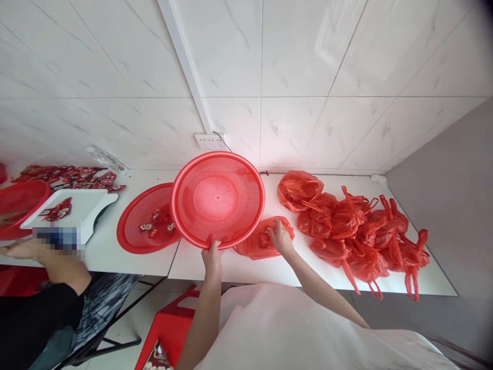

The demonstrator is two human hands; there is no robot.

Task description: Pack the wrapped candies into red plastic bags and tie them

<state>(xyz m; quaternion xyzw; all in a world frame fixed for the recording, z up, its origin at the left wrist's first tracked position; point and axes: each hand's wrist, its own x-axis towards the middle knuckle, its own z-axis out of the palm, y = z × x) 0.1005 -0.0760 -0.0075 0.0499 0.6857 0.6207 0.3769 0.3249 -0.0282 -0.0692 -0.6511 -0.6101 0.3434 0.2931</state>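
Note:
My left hand (pixel 212 257) is closed on the near rim of a round red plastic mesh basket (pixel 217 198), which is tilted up above the table with nothing inside. At an open red plastic bag (pixel 252 246) lying on the table, my right hand (pixel 281 237) has its fingers bent at the bag's mouth. Small red packets show inside beside the fingers. Whether those fingers grip the bag or a packet is hidden. Left of the raised basket, a second red basket (pixel 129 226) lies on the table with several small red packets (pixel 154 226) in it.
Several tied red bags (pixel 350 221) crowd the table's right side. At far left, a co-worker's hand (pixel 23 249) is near a white scale (pixel 79 203) bearing packets. More red packets (pixel 73 174), a clear bottle (pixel 110 160) and another red basket (pixel 25 203) stand there. A red stool (pixel 169 324) is below.

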